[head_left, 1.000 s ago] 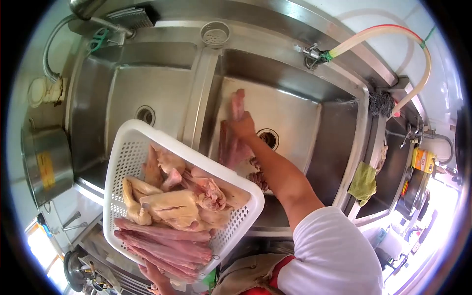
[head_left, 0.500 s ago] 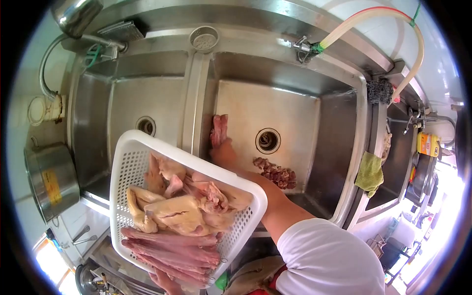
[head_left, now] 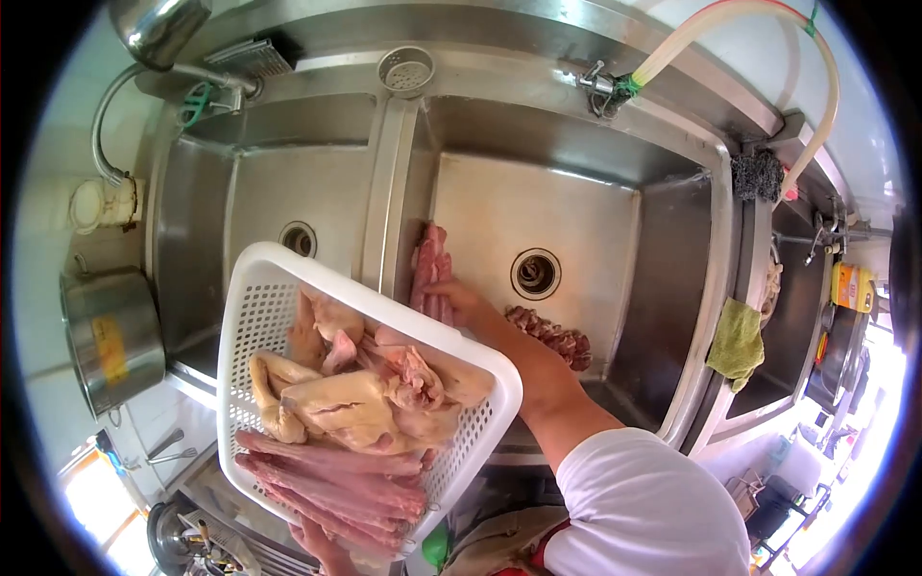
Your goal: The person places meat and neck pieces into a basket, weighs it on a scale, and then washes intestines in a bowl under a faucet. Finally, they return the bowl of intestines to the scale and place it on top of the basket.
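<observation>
My left hand grips the near side of a white plastic basket, its fingers partly hidden under the rim. Inside the basket are pale plucked poultry pieces and several long strips of pink-red meat. My right hand reaches past the basket into the right sink. Its fingers are closed over more strips of meat that lie along the sink's left wall; the fingertips show only in part. Beside my right forearm, a heap of darker red meat pieces sits on the sink floor.
The right sink has a round drain; the left sink is partly covered by the basket. A small strainer cup stands on the ledge. A tap with a hose, a green cloth and a steel pot surround the sinks.
My right hand has shifted slightly right and more of the meat strips along the sink wall now shows. The basket stays in my left hand, nearly unmoved. The view has shifted a little.
</observation>
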Demonstrator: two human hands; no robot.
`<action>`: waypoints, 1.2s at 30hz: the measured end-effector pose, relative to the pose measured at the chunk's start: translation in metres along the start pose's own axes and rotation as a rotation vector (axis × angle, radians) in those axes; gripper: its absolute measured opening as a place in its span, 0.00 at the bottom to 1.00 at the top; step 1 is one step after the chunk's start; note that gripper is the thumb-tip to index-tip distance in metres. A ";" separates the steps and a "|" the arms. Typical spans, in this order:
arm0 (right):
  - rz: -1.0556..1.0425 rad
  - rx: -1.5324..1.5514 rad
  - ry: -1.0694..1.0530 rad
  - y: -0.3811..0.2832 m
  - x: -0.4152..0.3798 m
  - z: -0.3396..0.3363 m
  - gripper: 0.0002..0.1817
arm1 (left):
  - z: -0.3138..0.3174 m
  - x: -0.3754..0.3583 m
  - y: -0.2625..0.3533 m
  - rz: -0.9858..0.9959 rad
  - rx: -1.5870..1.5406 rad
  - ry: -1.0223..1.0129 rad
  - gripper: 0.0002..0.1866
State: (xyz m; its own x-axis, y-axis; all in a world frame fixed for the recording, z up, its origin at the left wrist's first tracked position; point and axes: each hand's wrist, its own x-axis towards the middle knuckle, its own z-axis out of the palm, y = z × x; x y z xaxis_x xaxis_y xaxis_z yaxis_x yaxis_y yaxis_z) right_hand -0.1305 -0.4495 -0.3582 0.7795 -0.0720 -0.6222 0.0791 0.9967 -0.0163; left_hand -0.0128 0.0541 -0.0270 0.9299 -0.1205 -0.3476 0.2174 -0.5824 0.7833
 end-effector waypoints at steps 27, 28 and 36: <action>-0.655 -1.051 0.041 -0.047 -0.354 0.381 0.29 | 0.066 -0.008 0.090 0.013 -0.346 -0.036 0.11; -0.549 -1.223 0.090 -0.019 -0.344 0.409 0.33 | 0.066 -0.006 0.093 0.016 -0.347 -0.039 0.11; -0.606 -2.099 -0.119 0.113 -0.259 0.424 0.28 | 0.066 -0.005 0.097 0.040 -0.308 -0.008 0.13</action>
State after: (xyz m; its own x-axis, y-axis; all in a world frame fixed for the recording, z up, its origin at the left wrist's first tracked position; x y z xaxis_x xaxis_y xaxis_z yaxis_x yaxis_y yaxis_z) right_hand -0.0602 -0.3334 0.1325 0.9584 -0.2230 -0.1783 -0.2763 -0.5669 -0.7760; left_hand -0.0157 -0.0552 0.0164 0.9374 -0.1451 -0.3166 0.2618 -0.3063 0.9152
